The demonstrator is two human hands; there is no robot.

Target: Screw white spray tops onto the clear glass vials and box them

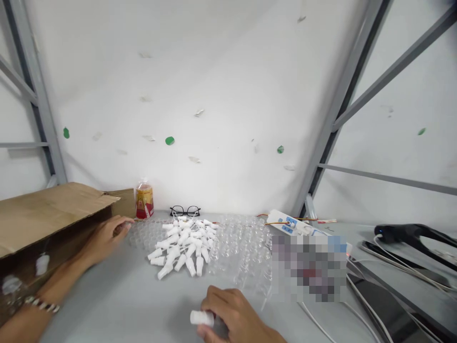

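My right hand (232, 312) is closed around a white spray cap (202, 317) near the front edge of the view; whether a bottle hangs below it is hidden by the fingers. On the left, my left hand (110, 233) reaches beside the cardboard box, its fingers curled near the clear bottles (146, 233); what it holds, if anything, is hidden. A pile of white spray caps with thin tubes (182, 243) lies mid-table. Rows of clear empty bottles (241, 247) stand right of the pile.
An open cardboard box (57, 209) stands at the left. Behind are a red-labelled drink bottle (144, 200) and glasses (184, 210). At the right lie a power strip (289, 223), white cables, a dark flat panel (385, 305) and a black object (407, 233).
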